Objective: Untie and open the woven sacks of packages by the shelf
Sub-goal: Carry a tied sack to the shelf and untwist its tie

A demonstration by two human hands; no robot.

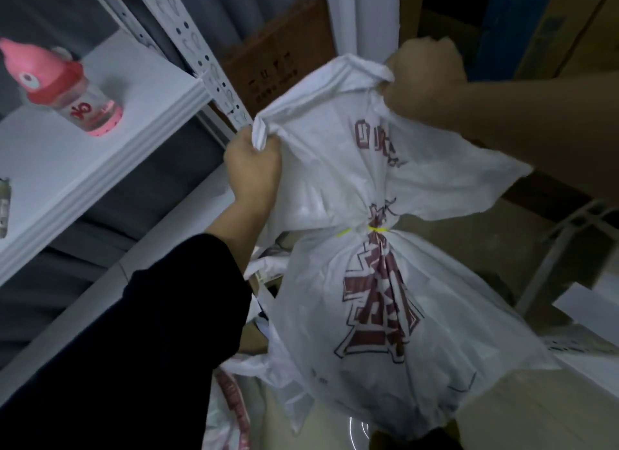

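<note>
Dim storeroom, white shelf (100,168) alongside: left hand (254,168) and right hand (425,77) each grip the sack (385,299) mouth; yellow tie (376,229) uncut, so pulling may rip the weave

I'm standing in a storeroom or parcel depot, the back-room kind. To my left is a white slotted-steel shelf (110,155) with a perforated upright (201,52), bearing little but a pink-capped bottle (72,91). Brown cardboard boxes (278,61) are stacked behind it and off to my right. A white woven sack (375,302) printed in dark red, cinched with a yellow tie (375,229), hangs before me, with more sacks (234,399) heaped below
</note>
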